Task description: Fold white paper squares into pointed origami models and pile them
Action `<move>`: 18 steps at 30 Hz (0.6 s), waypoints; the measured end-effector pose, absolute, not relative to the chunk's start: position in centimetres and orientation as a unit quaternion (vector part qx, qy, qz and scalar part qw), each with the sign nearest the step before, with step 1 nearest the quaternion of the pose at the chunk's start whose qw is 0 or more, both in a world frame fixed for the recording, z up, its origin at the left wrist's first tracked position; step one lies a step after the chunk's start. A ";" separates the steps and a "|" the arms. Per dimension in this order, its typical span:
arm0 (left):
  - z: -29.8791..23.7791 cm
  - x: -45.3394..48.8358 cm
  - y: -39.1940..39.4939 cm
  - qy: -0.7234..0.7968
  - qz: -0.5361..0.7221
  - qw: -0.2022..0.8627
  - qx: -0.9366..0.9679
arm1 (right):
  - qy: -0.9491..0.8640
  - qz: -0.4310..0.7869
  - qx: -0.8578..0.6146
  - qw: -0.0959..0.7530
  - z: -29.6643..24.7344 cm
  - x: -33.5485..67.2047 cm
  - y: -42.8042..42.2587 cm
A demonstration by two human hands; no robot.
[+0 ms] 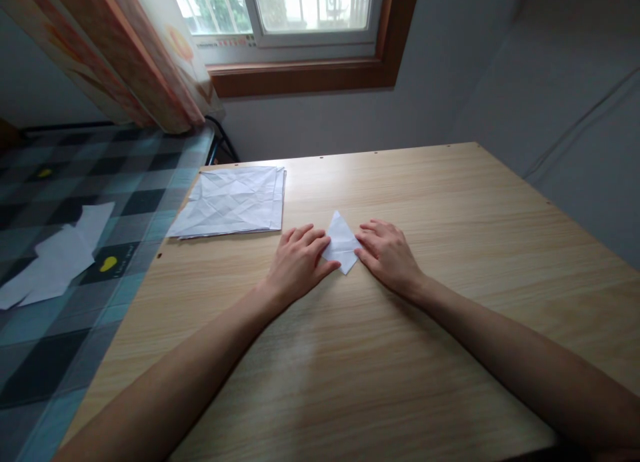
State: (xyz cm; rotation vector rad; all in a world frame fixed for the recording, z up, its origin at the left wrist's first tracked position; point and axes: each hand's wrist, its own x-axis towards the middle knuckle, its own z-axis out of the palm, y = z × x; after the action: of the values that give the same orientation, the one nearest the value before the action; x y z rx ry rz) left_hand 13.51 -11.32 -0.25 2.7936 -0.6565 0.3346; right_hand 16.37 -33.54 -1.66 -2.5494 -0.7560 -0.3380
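Note:
A small folded white paper piece (341,241) lies flat on the wooden table (450,202), pointed at its far and near ends. My left hand (299,262) rests palm down on its left edge, fingers stretched flat over the paper. My right hand (387,252) lies palm down at the piece's right edge, fingertips touching it. Both hands press flat; neither lifts the paper.
A stack of creased white paper sheets (233,201) lies at the table's far left. Left of the table is a bed with a checked cover (60,249) and loose white sheets (57,255). A curtain (145,55) and window (280,9) are behind.

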 end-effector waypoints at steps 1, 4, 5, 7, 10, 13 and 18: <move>-0.3 13.6 -11.2 -0.216 0.126 0.131 0.959 | -0.275 -0.124 -0.925 0.232 -1.7 16.4 -33.5; -0.5 13.8 -10.8 -0.181 0.149 0.150 0.961 | -0.269 -0.132 -0.920 0.252 -1.8 16.4 -33.6; -0.5 13.9 -10.7 -0.174 0.151 0.158 0.960 | -0.266 -0.135 -0.918 0.262 -1.8 16.4 -33.6; -0.6 14.0 -10.5 -0.168 0.154 0.177 0.957 | -0.260 -0.141 -0.914 0.279 -1.8 16.4 -33.6; -0.6 14.1 -10.3 -0.175 0.166 0.206 0.948 | -0.251 -0.150 -0.910 0.294 -1.8 16.4 -33.7; -0.6 14.2 -10.3 -0.185 0.187 0.220 0.939 | -0.245 -0.163 -0.906 0.305 -1.8 16.5 -33.7; -0.8 14.0 -10.3 -0.196 0.200 0.228 0.933 | -0.257 -0.172 -0.898 0.313 -1.9 16.4 -33.9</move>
State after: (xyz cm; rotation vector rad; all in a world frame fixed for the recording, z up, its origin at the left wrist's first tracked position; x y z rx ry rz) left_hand 14.04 -10.30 -0.76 2.5680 -0.5389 0.5494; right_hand 16.43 -33.88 -1.92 -2.3692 -0.6783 -0.4534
